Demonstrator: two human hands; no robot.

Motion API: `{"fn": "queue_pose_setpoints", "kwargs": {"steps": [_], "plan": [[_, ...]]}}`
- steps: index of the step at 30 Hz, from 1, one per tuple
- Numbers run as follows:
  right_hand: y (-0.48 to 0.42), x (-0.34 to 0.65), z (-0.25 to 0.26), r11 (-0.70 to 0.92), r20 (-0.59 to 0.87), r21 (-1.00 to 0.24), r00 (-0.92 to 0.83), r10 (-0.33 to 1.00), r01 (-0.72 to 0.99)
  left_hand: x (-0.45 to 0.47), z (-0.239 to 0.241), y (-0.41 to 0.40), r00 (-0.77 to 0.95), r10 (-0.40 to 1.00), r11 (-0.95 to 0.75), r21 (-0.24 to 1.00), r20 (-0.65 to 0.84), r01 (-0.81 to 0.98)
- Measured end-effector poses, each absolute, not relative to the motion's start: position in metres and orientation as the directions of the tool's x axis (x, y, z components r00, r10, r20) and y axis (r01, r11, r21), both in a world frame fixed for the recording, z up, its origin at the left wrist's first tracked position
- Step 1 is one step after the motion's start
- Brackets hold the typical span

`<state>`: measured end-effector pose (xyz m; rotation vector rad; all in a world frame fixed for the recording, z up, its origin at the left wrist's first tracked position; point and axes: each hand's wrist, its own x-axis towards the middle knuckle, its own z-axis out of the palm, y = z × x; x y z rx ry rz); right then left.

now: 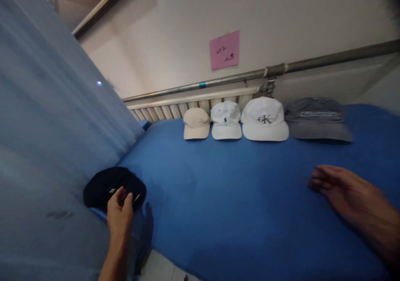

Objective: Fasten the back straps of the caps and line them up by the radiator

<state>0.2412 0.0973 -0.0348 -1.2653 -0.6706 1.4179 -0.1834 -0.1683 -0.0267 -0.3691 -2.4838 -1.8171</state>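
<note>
A dark navy cap (pixel 98 187) lies at the left end of the blue-covered surface (pixel 218 197), against the curtain. My left hand (pixel 120 210) is over its near side, thumb and forefinger a little apart; whether the fingertips touch the cap I cannot tell. My right hand (pixel 350 193), somewhat blurred, hangs above the right part of the surface with loosely bent fingers and holds nothing. Along the back stand a beige cap (pixel 196 123), a white cap with a small dark emblem (pixel 226 120), a larger white cap with "CK" lettering (pixel 265 119) and a dark grey cap (pixel 317 120), brims toward me.
A pale blue curtain (pixel 59 127) hangs on the left. Behind the caps are a radiator (pixel 175 108) and a metal pipe (pixel 337 60) along the wall. A pink note (pixel 224 50) with handwriting is stuck above. Pale floor tiles (pixel 159 266) show below.
</note>
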Motion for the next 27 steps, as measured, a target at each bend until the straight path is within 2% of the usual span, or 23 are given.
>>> {"fn": "queue_pose_setpoints", "kwargs": {"steps": [1, 2, 3, 5, 9, 13, 17, 22, 27], "plan": [[0.096, 0.241, -0.034, -0.257, -0.314, -0.906, 0.125, 0.941, -0.337, -0.172, -0.028, -0.144, -0.969, 0.229, 0.191, 0.971, 0.097, 0.143], [0.095, 0.241, -0.033, -0.244, -0.294, -0.914, 0.113, 0.949, -0.325, -0.16, -0.029, -0.118, -0.946, 0.322, 0.073, 0.997, -0.047, -0.025], [0.095, 0.241, -0.034, -0.226, -0.27, -0.924, 0.106, 0.957, -0.307, -0.15, -0.031, -0.091, -0.896, 0.394, -0.032, 0.971, -0.206, -0.238], [0.095, 0.243, -0.035, -0.193, -0.225, -0.946, 0.097, 0.97, -0.261, -0.136, -0.037, -0.035, -0.788, 0.524, -0.03, 0.917, -0.324, -0.397], [0.101, 0.248, -0.04, -0.188, -0.212, -0.955, 0.082, 0.974, -0.229, -0.136, -0.047, 0.062, -0.621, 0.647, 0.001, 0.815, -0.442, -0.58], [0.108, 0.25, -0.041, -0.195, -0.207, -0.962, 0.045, 0.977, -0.19, -0.148, -0.047, 0.132, -0.594, 0.665, -0.04, 0.772, -0.453, -0.634], [0.109, 0.248, -0.042, -0.171, -0.173, -0.978, 0.01, 0.985, -0.118, -0.153, -0.045, 0.165, -0.618, 0.664, -0.084, 0.779, -0.421, -0.621], [0.104, 0.247, -0.041, -0.105, -0.104, -0.994, -0.047, 0.993, -0.022, -0.151, -0.052, 0.137, -0.64, 0.682, -0.178, 0.768, -0.355, -0.616], [0.098, 0.242, -0.035, -0.113, -0.109, -0.993, -0.126, 0.986, -0.028, -0.136, -0.055, 0.076, -0.591, 0.755, -0.233, 0.726, -0.285, -0.647]]}}
